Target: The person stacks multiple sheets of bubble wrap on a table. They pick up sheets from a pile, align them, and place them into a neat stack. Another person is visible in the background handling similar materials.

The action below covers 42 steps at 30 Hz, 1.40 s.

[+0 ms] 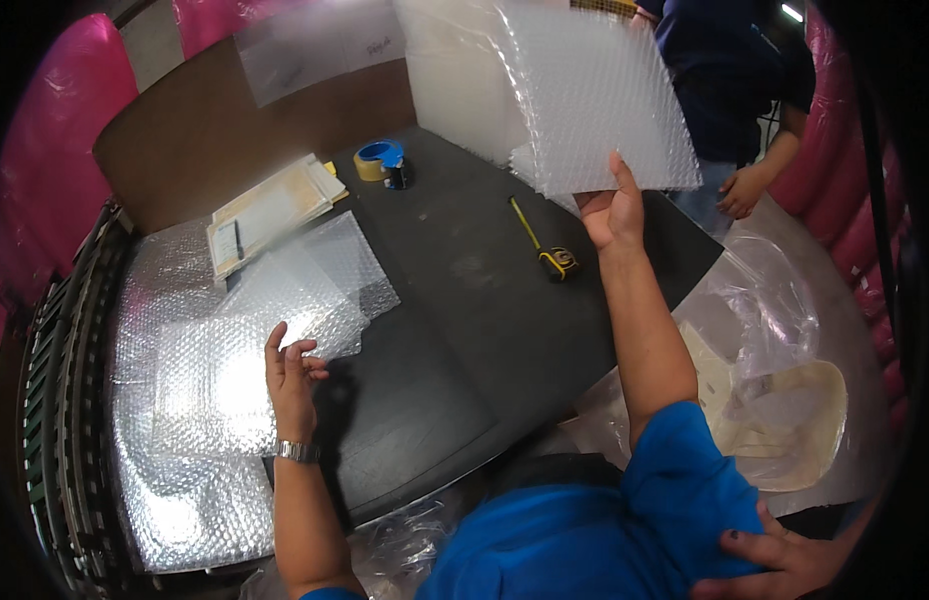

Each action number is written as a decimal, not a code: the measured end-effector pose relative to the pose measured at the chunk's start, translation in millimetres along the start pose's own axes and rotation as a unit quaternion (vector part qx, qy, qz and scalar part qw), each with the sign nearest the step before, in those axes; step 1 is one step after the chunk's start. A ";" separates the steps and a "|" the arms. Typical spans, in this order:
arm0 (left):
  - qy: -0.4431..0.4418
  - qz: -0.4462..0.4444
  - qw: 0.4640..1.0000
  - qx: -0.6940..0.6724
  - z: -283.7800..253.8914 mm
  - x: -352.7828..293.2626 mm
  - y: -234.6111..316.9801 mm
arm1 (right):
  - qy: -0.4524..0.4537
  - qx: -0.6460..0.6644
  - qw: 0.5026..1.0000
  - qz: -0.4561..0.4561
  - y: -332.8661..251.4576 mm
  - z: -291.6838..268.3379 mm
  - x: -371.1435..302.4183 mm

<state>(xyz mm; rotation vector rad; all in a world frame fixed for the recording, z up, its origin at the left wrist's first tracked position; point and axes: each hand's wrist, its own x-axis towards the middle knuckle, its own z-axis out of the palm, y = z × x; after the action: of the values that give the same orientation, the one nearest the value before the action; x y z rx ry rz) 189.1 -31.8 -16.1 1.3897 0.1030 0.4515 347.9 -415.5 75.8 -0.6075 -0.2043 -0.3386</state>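
Note:
My right hand (pixel 615 212) grips the lower edge of a stack of clear bubble wrap sheets (pixel 610 100), thumb on the near face and fingers behind, hidden. The sheets stand up at the table's far right side. My left hand (pixel 293 375), with a metal watch on the wrist, hovers over or beside other bubble wrap sheets (pixel 210 385) spread on the left of the table. Its fingers are loosely bent and apart, holding nothing; I cannot tell whether they touch the wrap. A yellow and black tape measure (pixel 558 263) lies left of my right forearm, its blade partly pulled out.
On the dark table (pixel 435 350) sit a blue tape dispenser (pixel 382 160) and a clipboard with papers (pixel 275 215) and a pen. A roller conveyor (pixel 65 400) borders the left. One person (pixel 730 80) stands far right; another person's hand (pixel 775 560) touches my right sleeve. Plastic-covered chair (pixel 785 420) at right.

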 end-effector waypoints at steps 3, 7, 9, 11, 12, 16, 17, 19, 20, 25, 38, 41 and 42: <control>0.000 0.004 1.000 0.030 1.1 -0.7 3.2 | 0.082 -0.009 0.997 -0.006 1.4 -8.6 8.1; 0.020 -0.004 0.999 0.034 -2.0 2.3 0.3 | 0.141 -0.007 0.990 0.015 10.0 -15.2 15.5; 0.034 -0.005 0.999 0.039 -6.7 2.0 -0.9 | 0.123 -0.013 0.992 0.023 10.2 -19.2 16.9; 0.034 0.001 0.999 0.034 -7.9 4.6 1.9 | 0.062 -0.018 0.998 0.024 -0.1 -30.7 15.2; 0.036 -0.001 0.999 0.030 -9.1 3.8 0.5 | 0.034 -0.027 0.999 0.011 -7.8 -32.4 11.5; 0.026 0.003 0.999 0.018 -4.8 2.4 -2.6 | -0.052 -0.067 0.996 -0.017 -68.9 -39.8 -10.4; 0.027 0.007 0.999 0.021 -5.4 2.5 -2.5 | -0.054 -0.076 0.995 -0.026 -83.5 -43.6 -16.0; 0.029 0.015 0.999 0.026 -6.2 2.1 -1.9 | -0.045 -0.108 0.993 -0.034 -111.5 -55.7 -26.0; 0.035 0.013 0.999 0.033 -5.8 0.1 0.6 | -0.032 -0.139 0.989 -0.032 -122.1 -68.5 -28.1; 0.058 0.009 0.996 0.072 -6.6 -2.6 6.2 | 0.089 -0.246 0.965 0.010 -134.9 -172.8 -38.6; 0.054 0.018 0.997 0.054 -10.9 1.5 6.6 | 0.149 -0.153 0.974 -0.072 -78.7 -113.2 -28.4; 0.048 0.024 0.998 0.045 -12.5 1.2 6.4 | 0.006 -0.081 0.996 0.038 -46.3 -66.2 -41.6; 0.045 0.025 0.998 0.045 -13.3 -0.3 7.0 | -0.075 -0.059 0.991 0.097 -27.6 -57.7 -46.0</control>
<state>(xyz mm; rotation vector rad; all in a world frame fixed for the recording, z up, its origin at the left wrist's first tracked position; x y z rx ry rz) 182.6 -18.9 -12.0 1.4631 0.1654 0.5570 300.3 -459.2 30.8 -0.7636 -0.2690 -0.1180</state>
